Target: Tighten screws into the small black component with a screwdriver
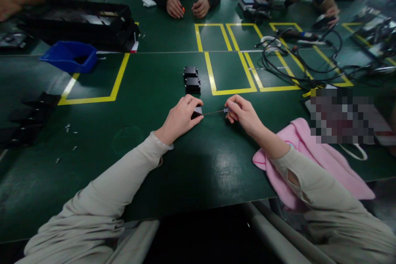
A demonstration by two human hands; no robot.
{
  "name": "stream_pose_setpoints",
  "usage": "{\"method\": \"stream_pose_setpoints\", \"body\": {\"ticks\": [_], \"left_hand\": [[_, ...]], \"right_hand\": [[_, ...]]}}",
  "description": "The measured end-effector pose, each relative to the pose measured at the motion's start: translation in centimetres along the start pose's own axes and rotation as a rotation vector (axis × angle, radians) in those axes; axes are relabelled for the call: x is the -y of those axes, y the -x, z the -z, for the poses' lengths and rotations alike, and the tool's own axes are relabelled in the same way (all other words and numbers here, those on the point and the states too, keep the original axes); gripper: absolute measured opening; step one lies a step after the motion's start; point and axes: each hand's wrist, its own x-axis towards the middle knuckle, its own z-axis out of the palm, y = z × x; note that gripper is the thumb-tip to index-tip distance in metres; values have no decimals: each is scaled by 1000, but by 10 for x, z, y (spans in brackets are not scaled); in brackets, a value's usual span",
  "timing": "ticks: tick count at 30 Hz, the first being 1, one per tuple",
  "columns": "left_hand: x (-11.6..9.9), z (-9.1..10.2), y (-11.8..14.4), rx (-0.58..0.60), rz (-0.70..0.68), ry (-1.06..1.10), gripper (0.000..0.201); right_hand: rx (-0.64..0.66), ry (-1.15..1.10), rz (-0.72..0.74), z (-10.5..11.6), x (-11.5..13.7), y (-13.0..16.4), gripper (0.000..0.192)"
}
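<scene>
My left hand [185, 113] is closed around a small black block [197, 111] on the green table, its thumb at the near side and fingers over the top. Most of that block is hidden by the hand. In my right hand [243, 112], fingers pinch the clear handle of a thin screwdriver [213, 112]. Its shaft points left, and the tip reaches the block's right side. Just beyond my left hand stand two similar black blocks, a nearer one [192, 84] and a farther one [190, 71], close together with small shiny bits at their sides.
A pink cloth [324, 161] lies under my right forearm. Black cables [305, 64] spread at the right. At the left are a blue bin [71, 57], a long black tray [123, 29] and several loose screws [67, 128]. Co-workers' hands [175, 7] rest across the table [198, 165].
</scene>
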Motion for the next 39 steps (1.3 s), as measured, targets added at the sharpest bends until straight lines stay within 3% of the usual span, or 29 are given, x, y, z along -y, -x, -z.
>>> {"method": "stream_pose_setpoints", "body": {"ticks": [39], "left_hand": [[1, -1, 0, 6, 6, -3, 33]], "right_hand": [[-24, 18, 18, 1, 1, 0, 27]]}}
